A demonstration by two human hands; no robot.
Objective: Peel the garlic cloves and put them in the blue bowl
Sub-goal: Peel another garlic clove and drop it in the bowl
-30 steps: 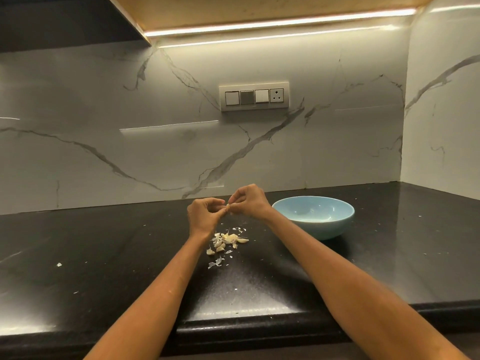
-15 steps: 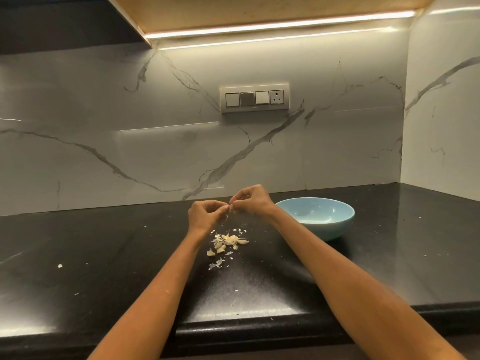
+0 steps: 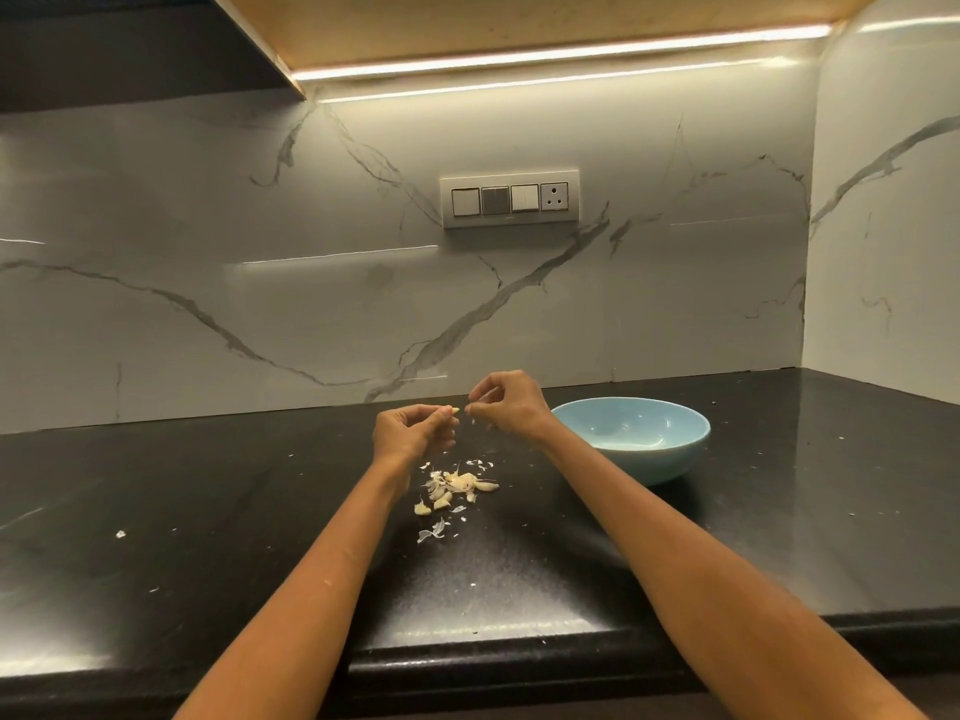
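Head: garlic clove [image 3: 453,410] in left grip [image 3: 415,433]

Black stone countertop [image 3: 208,537] w/ rounded front edge, running from 9 to 3 o'clock and reflecting light in pale patches. White marble backsplash [image 3: 260,241], grey veins, filling 12 o'clock; matching side wall [image 3: 883,200] turning the corner at 2 o'clock. Switch plate [image 3: 509,199] sitting at 12: 3 switches + 1 socket. LED strip [image 3: 561,54] glowing under wooden cabinet underside [image 3: 519,18]. Dark cabinet front [image 3: 119,44] showing at 10 o'clock.
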